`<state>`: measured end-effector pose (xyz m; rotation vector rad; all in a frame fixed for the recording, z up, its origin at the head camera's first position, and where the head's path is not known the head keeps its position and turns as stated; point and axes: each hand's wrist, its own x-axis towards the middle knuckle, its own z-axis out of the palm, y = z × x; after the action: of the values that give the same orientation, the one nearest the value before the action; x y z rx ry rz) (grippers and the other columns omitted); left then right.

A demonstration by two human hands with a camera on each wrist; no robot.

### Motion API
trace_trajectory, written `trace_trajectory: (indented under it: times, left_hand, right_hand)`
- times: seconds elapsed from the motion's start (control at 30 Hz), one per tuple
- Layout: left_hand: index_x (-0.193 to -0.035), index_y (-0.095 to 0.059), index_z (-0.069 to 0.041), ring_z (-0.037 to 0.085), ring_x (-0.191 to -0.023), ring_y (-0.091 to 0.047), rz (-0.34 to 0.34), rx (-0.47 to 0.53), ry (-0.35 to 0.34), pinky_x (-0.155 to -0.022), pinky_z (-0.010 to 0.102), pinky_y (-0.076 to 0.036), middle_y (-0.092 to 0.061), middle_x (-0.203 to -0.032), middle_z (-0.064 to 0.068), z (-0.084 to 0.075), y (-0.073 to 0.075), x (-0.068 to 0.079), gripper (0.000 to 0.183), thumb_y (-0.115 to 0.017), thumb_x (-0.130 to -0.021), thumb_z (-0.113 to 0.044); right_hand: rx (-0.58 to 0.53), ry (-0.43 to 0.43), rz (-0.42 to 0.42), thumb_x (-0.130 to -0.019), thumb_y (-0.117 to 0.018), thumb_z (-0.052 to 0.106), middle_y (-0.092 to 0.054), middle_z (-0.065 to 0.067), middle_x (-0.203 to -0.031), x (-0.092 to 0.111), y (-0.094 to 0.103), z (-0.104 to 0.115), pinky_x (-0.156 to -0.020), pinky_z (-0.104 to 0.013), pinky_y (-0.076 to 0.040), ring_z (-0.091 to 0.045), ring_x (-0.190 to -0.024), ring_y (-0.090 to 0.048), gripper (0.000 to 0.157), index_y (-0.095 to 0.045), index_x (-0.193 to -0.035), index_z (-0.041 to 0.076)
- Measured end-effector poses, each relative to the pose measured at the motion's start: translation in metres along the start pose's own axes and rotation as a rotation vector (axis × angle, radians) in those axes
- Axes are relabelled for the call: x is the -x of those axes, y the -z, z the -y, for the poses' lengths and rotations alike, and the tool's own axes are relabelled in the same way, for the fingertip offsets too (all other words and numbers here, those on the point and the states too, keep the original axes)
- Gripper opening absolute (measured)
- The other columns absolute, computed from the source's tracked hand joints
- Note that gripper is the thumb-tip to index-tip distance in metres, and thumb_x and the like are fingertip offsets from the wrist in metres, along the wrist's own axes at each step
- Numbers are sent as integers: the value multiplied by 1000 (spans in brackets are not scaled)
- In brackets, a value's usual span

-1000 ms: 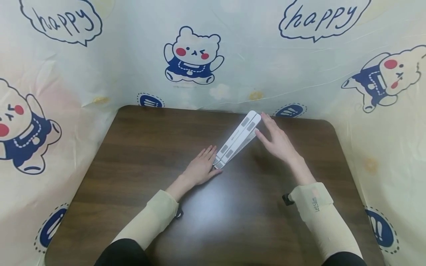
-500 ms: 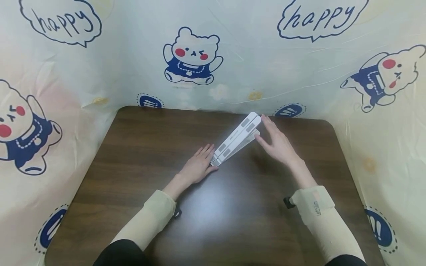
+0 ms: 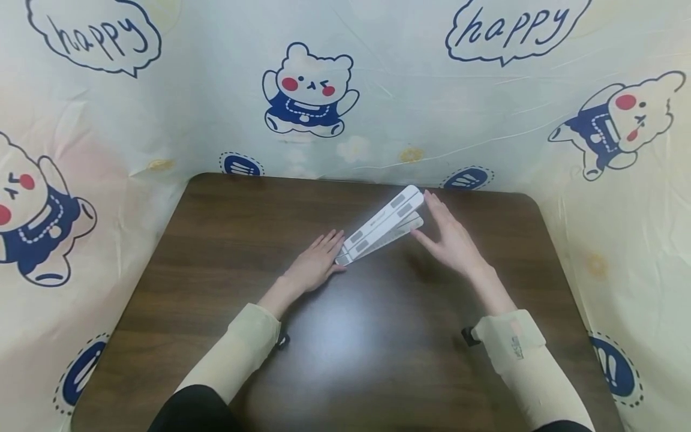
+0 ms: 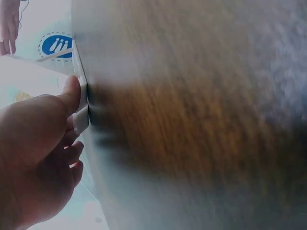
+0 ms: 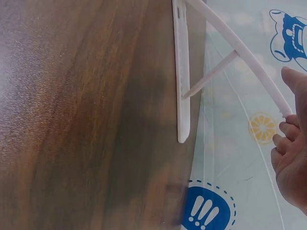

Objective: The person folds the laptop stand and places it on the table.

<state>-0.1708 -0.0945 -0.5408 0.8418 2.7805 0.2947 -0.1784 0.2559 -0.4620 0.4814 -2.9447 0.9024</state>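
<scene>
A white folding laptop stand [image 3: 384, 223] with grey pads lies slantwise on the table, partly unfolded. In the right wrist view its base bar [image 5: 182, 81] rests on the wood, a thin strut [image 5: 211, 74] props it, and its curved upper bar [image 5: 254, 64] rises. My left hand [image 3: 313, 264] holds the hinge end between thumb and fingers, low on the table; the left wrist view shows the thumb [image 4: 72, 93] against that end. Around the raised end my right hand [image 3: 456, 243] has its fingers extended, the fingertips touching it and the thumb [image 5: 290, 79] apart.
A dark brown wooden table [image 3: 270, 210] with rounded far corners lies under the stand. Printed cloth with bears [image 3: 310, 90] hangs close behind the far edge and along both sides.
The hinge end of the stand has shifted left and slightly away, my left hand moving with it, so the stand lies flatter across. My right hand has stayed near the raised end.
</scene>
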Motion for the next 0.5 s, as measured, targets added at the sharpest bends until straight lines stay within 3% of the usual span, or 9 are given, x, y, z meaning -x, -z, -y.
trace_trajectory:
  times: [0.5]
  left_hand:
    - [-171,-33,-1,37,-171,-24,-20,-34,-34,-141,53,-23,-29,-182,16,18,9,-6,65,-53,-117,-30]
  right_hand:
    - [-25,24,-54,-107,-73,31,-27,-13,-184,17,-6,3,-134,-67,-33,-41,-169,-30,85,-27,-176,15]
